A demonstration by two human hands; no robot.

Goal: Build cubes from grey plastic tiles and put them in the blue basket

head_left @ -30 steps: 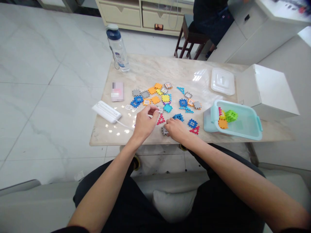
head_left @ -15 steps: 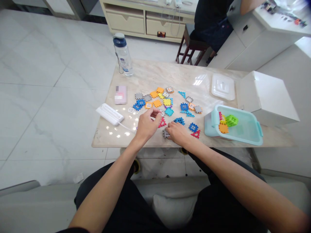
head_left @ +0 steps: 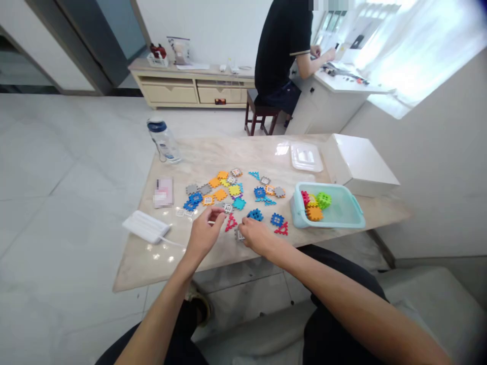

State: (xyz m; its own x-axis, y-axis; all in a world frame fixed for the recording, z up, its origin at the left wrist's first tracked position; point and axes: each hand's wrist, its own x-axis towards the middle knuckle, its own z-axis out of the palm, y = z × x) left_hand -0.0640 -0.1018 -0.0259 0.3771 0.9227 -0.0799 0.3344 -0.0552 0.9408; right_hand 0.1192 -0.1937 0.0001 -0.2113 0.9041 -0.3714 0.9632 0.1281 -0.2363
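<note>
I watched a marble desk (head_left: pixel 152 258) carrying a turquoise plastic tub (head_left: pixel 327 220) and flat, notched plastic tiles (head_left: pixel 220 195) scattered mid-desk. The left hand's (head_left: pixel 203 235) fingers (head_left: pixel 217 215) pinched narrowly beside a grey grid tile (head_left: pixel 227 208), holding I couldn't tell what; the right hand's (head_left: pixel 258 238) fingers (head_left: pixel 244 225) curled over a grey tile (head_left: pixel 239 235).

Lower-body garment: black trousers (head_left: pixel 327 334). Footwear: dark shoe (head_left: pixel 200 306) with yellow trim. Left forearm (head_left: pixel 160 317), right forearm (head_left: pixel 342 289), left hand (head_left: pixel 203 235), right hand (head_left: pixel 258 238): uncovered.
</note>
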